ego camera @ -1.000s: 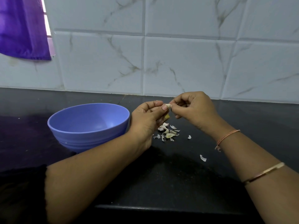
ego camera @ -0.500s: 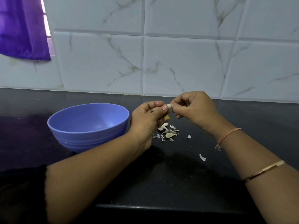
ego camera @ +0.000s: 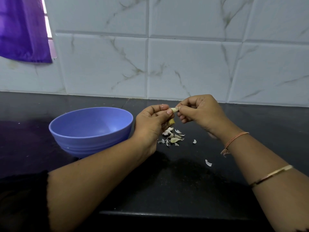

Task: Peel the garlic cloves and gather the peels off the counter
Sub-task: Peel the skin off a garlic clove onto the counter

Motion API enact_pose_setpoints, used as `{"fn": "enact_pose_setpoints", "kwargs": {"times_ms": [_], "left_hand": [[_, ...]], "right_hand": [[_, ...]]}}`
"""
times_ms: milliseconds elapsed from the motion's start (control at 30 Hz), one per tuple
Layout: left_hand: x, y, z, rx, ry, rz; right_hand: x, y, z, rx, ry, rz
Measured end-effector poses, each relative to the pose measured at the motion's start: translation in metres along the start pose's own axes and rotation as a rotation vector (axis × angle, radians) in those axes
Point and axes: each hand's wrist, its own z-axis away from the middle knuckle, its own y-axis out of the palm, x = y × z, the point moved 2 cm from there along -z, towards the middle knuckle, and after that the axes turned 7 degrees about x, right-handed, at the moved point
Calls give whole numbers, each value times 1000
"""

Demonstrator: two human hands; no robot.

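nothing much has shifted — left hand and right hand still meet above the bench, both pinching the garlic clove — peels lie scattered beneath, toward the back edge, just beside the blue bowl.

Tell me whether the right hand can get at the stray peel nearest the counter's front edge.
Probably yes: the stray peel lies alone on bare counter beside that forearm. But the right hand is pinching the garlic clove.
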Motion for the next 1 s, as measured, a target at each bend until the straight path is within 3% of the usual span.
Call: {"fn": "enact_pose_setpoints", "kwargs": {"times_ms": [267, 600, 800, 1000], "left_hand": [[1, 0, -2, -9, -63, 105], [3, 1, -3, -22, -101, 106], [2, 1, -1, -37, -119, 86], [1, 0, -1, -60, -128, 73]], "right_hand": [[-5, -5, -3, -73, 111, -240], [-12, -4, -1, 52, 107, 261], [-13, -1, -3, 78, 51, 189], [-6, 0, -2, -6, -57, 65]]}}
